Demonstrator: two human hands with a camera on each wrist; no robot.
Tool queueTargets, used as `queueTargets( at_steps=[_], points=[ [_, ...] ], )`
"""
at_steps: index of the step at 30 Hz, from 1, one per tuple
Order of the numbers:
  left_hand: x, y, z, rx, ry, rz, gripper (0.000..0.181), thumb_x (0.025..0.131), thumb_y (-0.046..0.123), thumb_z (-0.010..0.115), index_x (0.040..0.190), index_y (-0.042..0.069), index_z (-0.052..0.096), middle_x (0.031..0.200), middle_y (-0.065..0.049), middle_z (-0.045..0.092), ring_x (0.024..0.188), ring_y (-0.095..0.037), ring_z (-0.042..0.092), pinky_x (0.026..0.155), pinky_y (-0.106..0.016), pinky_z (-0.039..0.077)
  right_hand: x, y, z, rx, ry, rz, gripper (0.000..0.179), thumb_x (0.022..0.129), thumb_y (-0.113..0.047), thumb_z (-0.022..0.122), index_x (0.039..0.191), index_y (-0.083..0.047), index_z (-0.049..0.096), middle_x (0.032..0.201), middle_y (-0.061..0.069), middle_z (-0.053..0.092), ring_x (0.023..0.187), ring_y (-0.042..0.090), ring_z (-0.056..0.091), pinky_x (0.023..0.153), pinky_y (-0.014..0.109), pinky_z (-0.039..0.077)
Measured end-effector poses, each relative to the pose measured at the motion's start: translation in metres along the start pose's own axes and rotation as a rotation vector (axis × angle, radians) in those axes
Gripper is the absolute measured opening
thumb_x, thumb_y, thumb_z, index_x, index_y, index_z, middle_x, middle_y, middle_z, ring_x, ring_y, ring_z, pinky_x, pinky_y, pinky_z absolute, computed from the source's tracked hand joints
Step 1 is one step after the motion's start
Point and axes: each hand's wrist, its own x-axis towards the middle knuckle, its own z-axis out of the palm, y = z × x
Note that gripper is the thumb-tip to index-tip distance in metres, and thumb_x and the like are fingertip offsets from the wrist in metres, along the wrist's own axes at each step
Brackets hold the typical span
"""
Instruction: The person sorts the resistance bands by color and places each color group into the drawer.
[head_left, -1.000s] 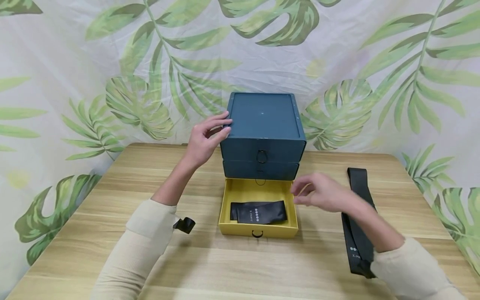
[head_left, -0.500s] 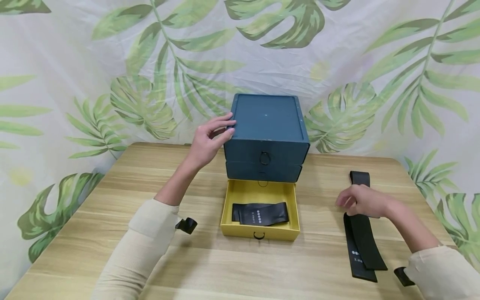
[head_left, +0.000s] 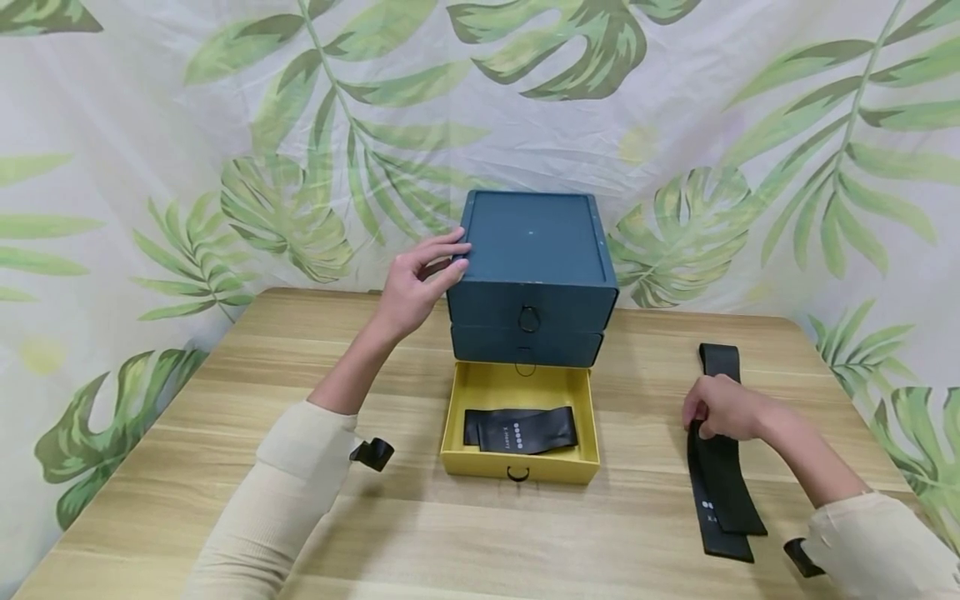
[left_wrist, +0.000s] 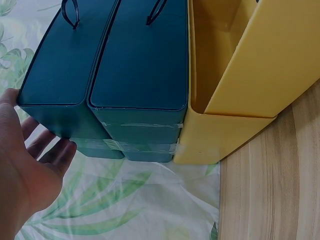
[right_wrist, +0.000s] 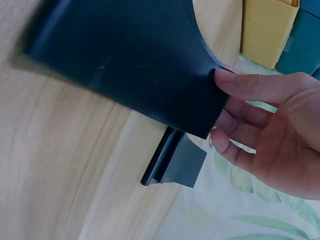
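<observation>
My left hand [head_left: 412,283] rests its fingers against the left side of a dark blue drawer unit [head_left: 536,242]; the left wrist view shows the fingertips on the top tier's side. A yellow drawer [head_left: 517,468] stands pulled out at the bottom, with a folded black resistance band [head_left: 525,429] lying in it, printed with white dots and lettering. On the right, my right hand [head_left: 723,408] pinches a flat black resistance band [right_wrist: 135,55] between thumb and fingers. Beyond it in the right wrist view, another black band end [right_wrist: 175,157] lies on the table.
A light wood table [head_left: 360,533] carries everything. Behind it hangs a leaf-patterned cloth [head_left: 375,125]. Black straps [head_left: 372,453] stick out from both sleeves. Ring pulls hang on the drawer fronts.
My right hand has moved from beside the yellow drawer right to the black bands, and its fingers have taken hold of one. The left hand stays on the drawer unit.
</observation>
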Motion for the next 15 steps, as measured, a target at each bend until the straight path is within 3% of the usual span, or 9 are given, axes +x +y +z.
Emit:
queueTargets(
  at_steps=[8,15],
  points=[
    [0.0,0.0,0.0,-0.008,0.007,0.004,0.029,0.101,0.0,0.063,0.128,-0.011,0.067,0.15,-0.022,0.054,0.141,-0.03,0.05,0.112,-0.052,0.045,0.005,-0.006,-0.004,-0.049,0.094,-0.081,0.012,0.088,0.008,0.074,0.093,-0.003,0.074,0.088,0.002,0.068,0.082,0.018,0.063,0.071,0.036,0.055],
    [0.0,-0.001,0.001,-0.013,0.006,-0.005,0.029,0.101,0.001,0.063,0.128,-0.011,0.067,0.15,-0.021,0.054,0.142,-0.03,0.05,0.112,-0.049,0.046,0.006,-0.012,-0.013,-0.006,0.138,-0.166,0.004,0.096,-0.001,0.07,0.099,-0.003,0.07,0.09,-0.002,0.068,0.081,0.012,0.061,0.067,0.029,0.049]
  ],
)
